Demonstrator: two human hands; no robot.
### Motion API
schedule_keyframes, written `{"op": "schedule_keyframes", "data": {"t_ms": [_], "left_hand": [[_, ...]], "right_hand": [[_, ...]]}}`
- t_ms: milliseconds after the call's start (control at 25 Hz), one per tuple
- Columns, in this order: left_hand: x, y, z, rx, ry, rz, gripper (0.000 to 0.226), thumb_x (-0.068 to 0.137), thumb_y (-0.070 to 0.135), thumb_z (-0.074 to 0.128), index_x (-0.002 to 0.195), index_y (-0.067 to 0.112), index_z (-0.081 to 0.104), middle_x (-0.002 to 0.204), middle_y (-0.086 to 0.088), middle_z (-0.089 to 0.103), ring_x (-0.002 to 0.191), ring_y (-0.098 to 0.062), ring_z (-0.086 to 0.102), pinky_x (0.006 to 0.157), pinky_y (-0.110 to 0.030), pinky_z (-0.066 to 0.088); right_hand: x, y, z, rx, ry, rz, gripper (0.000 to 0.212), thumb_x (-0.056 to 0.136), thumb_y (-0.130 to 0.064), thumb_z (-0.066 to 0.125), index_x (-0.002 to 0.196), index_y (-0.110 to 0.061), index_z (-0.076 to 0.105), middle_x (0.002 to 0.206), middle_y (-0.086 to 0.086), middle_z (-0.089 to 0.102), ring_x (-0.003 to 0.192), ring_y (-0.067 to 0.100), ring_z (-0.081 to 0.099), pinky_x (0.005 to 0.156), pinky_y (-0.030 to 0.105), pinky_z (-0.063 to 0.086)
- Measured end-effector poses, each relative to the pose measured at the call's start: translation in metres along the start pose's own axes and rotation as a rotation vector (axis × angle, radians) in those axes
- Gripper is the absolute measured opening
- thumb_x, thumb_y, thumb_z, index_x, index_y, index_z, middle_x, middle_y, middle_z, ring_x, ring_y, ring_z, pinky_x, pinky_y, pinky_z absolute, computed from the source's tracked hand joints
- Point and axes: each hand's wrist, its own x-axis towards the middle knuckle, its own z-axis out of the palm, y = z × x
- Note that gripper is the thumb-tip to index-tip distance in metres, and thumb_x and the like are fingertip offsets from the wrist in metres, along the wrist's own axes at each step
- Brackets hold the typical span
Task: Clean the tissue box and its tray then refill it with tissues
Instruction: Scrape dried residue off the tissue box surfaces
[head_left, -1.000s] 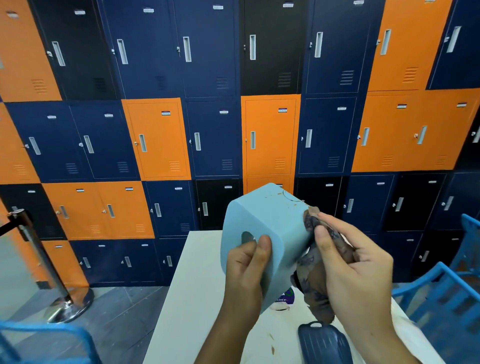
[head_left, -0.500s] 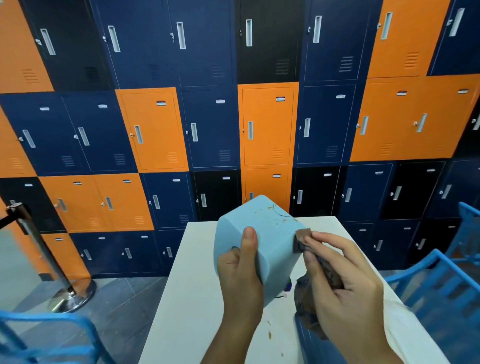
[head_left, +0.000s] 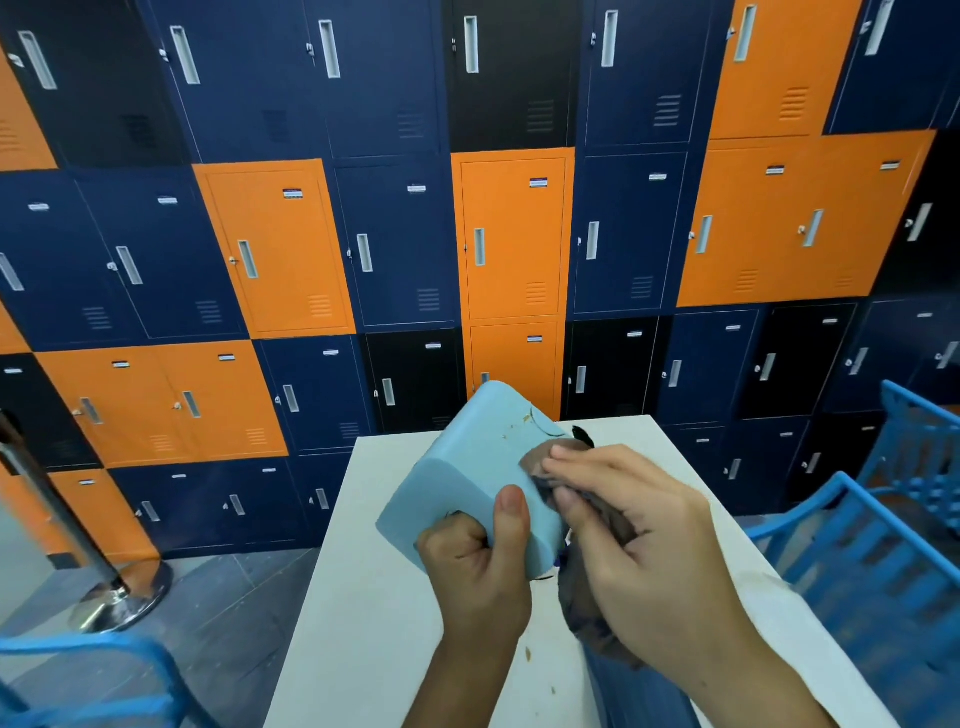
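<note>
A light blue tissue box (head_left: 467, 467) is held tilted above the white table (head_left: 363, 597). My left hand (head_left: 480, 577) grips its near lower corner, thumb on top. My right hand (head_left: 639, 545) presses a dark brown cloth (head_left: 540, 462) against the box's right side, where brown specks and scratch marks show. More of the cloth hangs down under my right palm. A dark blue tray (head_left: 639, 691) lies on the table below my right hand, mostly hidden.
Blue chairs stand at the right (head_left: 883, 545) and at the lower left (head_left: 104, 675). A chrome stanchion post (head_left: 78, 545) stands on the floor at the left. Orange, navy and black lockers (head_left: 514, 234) fill the wall behind the table.
The box has come lower and tilted further over the table. My right hand with the cloth has slid up along the box's right side. The view has dipped downward.
</note>
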Motion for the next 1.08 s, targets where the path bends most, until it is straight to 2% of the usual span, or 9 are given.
{"op": "schedule_keyframes", "data": {"t_ms": [160, 280, 360, 440, 520, 640, 800, 960, 1080], "left_hand": [[0.002, -0.001, -0.002, 0.047, -0.028, 0.122, 0.052, 0.088, 0.044, 0.06, 0.047, 0.027, 0.033, 0.04, 0.021, 0.028, 0.039, 0.003, 0.029, 0.047, -0.01, 0.023], [0.006, 0.005, -0.004, 0.029, -0.026, 0.171, 0.062, 0.092, 0.06, 0.06, 0.052, 0.02, 0.034, 0.041, 0.022, 0.028, 0.04, 0.004, 0.029, 0.048, -0.007, 0.022], [0.01, 0.009, -0.006, 0.023, -0.025, 0.156, 0.067, 0.092, 0.069, 0.054, 0.053, 0.019, 0.033, 0.041, 0.02, 0.027, 0.04, 0.003, 0.027, 0.048, -0.008, 0.021], [0.014, 0.009, -0.007, 0.015, -0.016, 0.157, 0.068, 0.092, 0.072, 0.053, 0.052, 0.021, 0.034, 0.042, 0.02, 0.026, 0.041, 0.003, 0.027, 0.048, -0.01, 0.022], [0.016, 0.009, -0.008, 0.027, -0.027, 0.155, 0.069, 0.091, 0.072, 0.054, 0.051, 0.02, 0.033, 0.042, 0.02, 0.026, 0.041, 0.002, 0.027, 0.048, -0.01, 0.021], [0.017, 0.01, -0.008, -0.029, -0.034, 0.115, 0.064, 0.09, 0.072, 0.055, 0.047, 0.032, 0.032, 0.042, 0.02, 0.026, 0.041, 0.001, 0.026, 0.047, -0.013, 0.021], [0.022, 0.008, -0.009, 0.0, -0.034, 0.087, 0.066, 0.09, 0.068, 0.059, 0.046, 0.029, 0.029, 0.041, 0.018, 0.024, 0.041, 0.0, 0.024, 0.046, -0.013, 0.02], [0.026, 0.008, -0.009, 0.001, -0.018, 0.079, 0.066, 0.087, 0.076, 0.055, 0.045, 0.031, 0.031, 0.041, 0.017, 0.025, 0.042, -0.001, 0.024, 0.046, -0.015, 0.021], [0.029, 0.007, -0.008, -0.024, -0.009, 0.053, 0.067, 0.086, 0.078, 0.054, 0.044, 0.03, 0.034, 0.042, 0.016, 0.025, 0.043, -0.002, 0.024, 0.045, -0.02, 0.021]], "right_hand": [[0.004, -0.001, 0.0, -0.01, 0.036, 0.032, 0.028, 0.088, 0.001, 0.072, 0.104, -0.021, 0.079, 0.104, -0.017, 0.072, 0.104, -0.001, 0.066, 0.089, 0.019, 0.053], [0.007, -0.005, 0.0, -0.007, 0.024, 0.019, 0.027, 0.088, -0.001, 0.073, 0.103, -0.022, 0.08, 0.102, -0.019, 0.072, 0.102, 0.001, 0.067, 0.089, 0.02, 0.054], [0.011, -0.003, 0.0, -0.008, 0.042, 0.041, 0.029, 0.086, 0.001, 0.073, 0.102, -0.023, 0.08, 0.101, -0.019, 0.073, 0.1, 0.002, 0.068, 0.088, 0.023, 0.055], [0.011, -0.006, 0.003, 0.025, 0.001, 0.02, 0.03, 0.086, 0.001, 0.074, 0.103, -0.022, 0.081, 0.103, -0.019, 0.073, 0.103, 0.001, 0.068, 0.089, 0.021, 0.055], [0.015, -0.003, 0.004, 0.011, 0.006, 0.017, 0.03, 0.087, 0.001, 0.073, 0.103, -0.023, 0.081, 0.103, -0.02, 0.073, 0.101, 0.002, 0.069, 0.088, 0.026, 0.057], [0.015, -0.002, 0.006, 0.01, -0.015, -0.017, 0.031, 0.086, 0.003, 0.073, 0.104, -0.022, 0.08, 0.104, -0.019, 0.073, 0.103, 0.001, 0.068, 0.09, 0.023, 0.055], [0.023, 0.006, 0.006, -0.026, -0.021, -0.033, 0.029, 0.088, 0.0, 0.072, 0.106, -0.022, 0.08, 0.105, -0.019, 0.073, 0.104, 0.003, 0.068, 0.09, 0.029, 0.057], [0.029, 0.009, 0.007, -0.019, -0.071, -0.078, 0.029, 0.089, -0.001, 0.071, 0.107, -0.022, 0.08, 0.107, -0.02, 0.072, 0.107, 0.004, 0.068, 0.091, 0.031, 0.057], [0.029, 0.006, 0.011, -0.027, -0.087, -0.114, 0.028, 0.09, -0.003, 0.071, 0.107, -0.022, 0.08, 0.106, -0.021, 0.072, 0.105, 0.003, 0.067, 0.09, 0.027, 0.056]]}}
